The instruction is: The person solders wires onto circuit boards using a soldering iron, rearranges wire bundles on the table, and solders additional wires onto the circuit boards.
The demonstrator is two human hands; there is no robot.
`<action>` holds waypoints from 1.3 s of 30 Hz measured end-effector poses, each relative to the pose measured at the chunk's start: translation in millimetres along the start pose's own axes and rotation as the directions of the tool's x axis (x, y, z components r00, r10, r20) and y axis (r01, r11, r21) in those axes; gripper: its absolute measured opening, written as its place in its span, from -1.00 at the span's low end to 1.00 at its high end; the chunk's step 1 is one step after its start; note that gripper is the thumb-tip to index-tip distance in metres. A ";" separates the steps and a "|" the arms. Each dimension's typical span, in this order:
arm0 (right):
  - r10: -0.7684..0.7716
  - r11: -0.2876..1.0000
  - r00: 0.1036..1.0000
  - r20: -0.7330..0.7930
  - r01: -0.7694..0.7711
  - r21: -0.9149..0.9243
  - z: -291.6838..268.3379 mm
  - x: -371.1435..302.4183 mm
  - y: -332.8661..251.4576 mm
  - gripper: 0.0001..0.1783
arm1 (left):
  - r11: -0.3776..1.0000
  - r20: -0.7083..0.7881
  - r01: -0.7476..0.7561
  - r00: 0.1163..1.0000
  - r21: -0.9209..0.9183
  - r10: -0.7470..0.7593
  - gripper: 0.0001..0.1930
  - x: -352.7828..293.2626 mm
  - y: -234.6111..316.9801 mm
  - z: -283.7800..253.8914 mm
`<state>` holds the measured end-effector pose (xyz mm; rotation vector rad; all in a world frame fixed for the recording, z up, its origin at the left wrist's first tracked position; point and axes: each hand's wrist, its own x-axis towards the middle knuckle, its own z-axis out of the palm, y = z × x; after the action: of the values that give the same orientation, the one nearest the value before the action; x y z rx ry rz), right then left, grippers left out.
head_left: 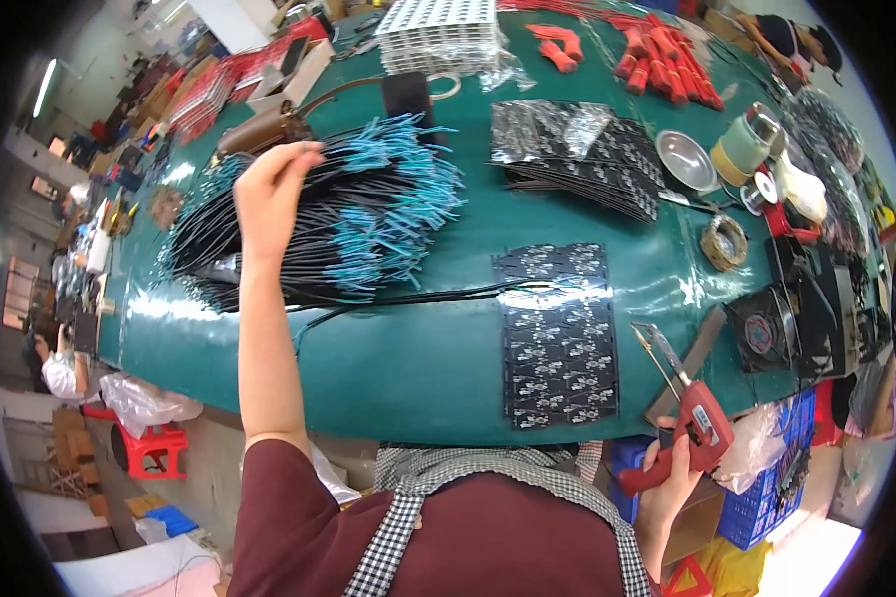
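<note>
My left hand (pixel 269 204) is raised over the left part of a big pile of black cables (pixel 309 214) with blue wire ends. Its thumb and fingers are pinched together; whatever they may hold is too small to make out. My right hand (pixel 673 476) grips the handle of a red soldering gun (pixel 705 428), whose tip points up and away toward the table. In front of me lies a black circuit board panel (pixel 560 363). A few black cables (pixel 438 297) stretch from beside the pile to the panel's upper part, their thin ends resting on it.
Stacked black board panels (pixel 577 159) lie behind, beside a metal bowl (pixel 685 160). At the right are a green-and-cream container (pixel 742 149), a tape roll (pixel 724 243), a solder spool (pixel 764 189) and a small fan (pixel 762 333). Red cable bundles (pixel 667 65) and white trays (pixel 436 35) sit farther back.
</note>
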<state>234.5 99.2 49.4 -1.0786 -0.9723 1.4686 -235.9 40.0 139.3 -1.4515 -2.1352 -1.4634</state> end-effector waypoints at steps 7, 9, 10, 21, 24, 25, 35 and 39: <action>0.030 1.000 0.999 0.010 -0.030 0.008 9.5 -6.7 2.2 -0.58 | 0.966 0.255 -0.091 0.967 0.242 0.027 -0.68 20.5 -64.3 -16.2; 0.030 1.000 1.000 -0.002 -0.030 -0.011 8.5 -7.3 3.6 -0.58 | 0.859 0.347 -0.195 0.938 0.474 0.021 -0.65 15.5 -72.3 -13.1; 0.027 1.000 1.000 0.006 -0.027 -0.008 9.0 -7.6 3.1 -0.58 | 0.794 0.383 -0.270 0.922 0.544 0.051 -0.64 11.0 -75.3 -8.5; -0.024 0.999 0.999 -0.041 0.022 -0.040 1.0 -11.6 2.2 -0.60 | 0.715 0.439 0.083 0.739 0.694 -0.511 0.10 28.2 -101.5 -57.8; -0.031 0.999 0.999 -0.020 0.030 -0.040 7.5 -14.0 0.4 -0.61 | 0.625 0.438 0.012 0.703 0.780 -0.560 0.07 35.1 -103.4 -65.8; -0.026 0.999 0.999 -0.022 0.025 -0.032 9.6 -15.0 0.6 -0.61 | 0.684 0.516 -0.003 0.659 0.729 -0.547 0.06 40.1 -109.4 -67.1; -0.027 1.000 0.999 -0.044 0.027 0.004 9.3 -24.3 4.5 -0.62 | 0.822 0.622 -0.268 0.773 0.502 -0.127 -0.23 15.8 -102.7 -70.2; -0.067 0.997 0.997 -0.039 0.066 -0.032 18.2 -24.5 0.1 -0.62 | 0.793 0.526 -0.248 0.844 0.556 -0.105 -0.46 16.5 -83.5 -69.6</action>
<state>218.7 74.4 57.4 -1.0840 -0.9963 1.3772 -334.5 -8.4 132.5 -1.7542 -2.4606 -0.2371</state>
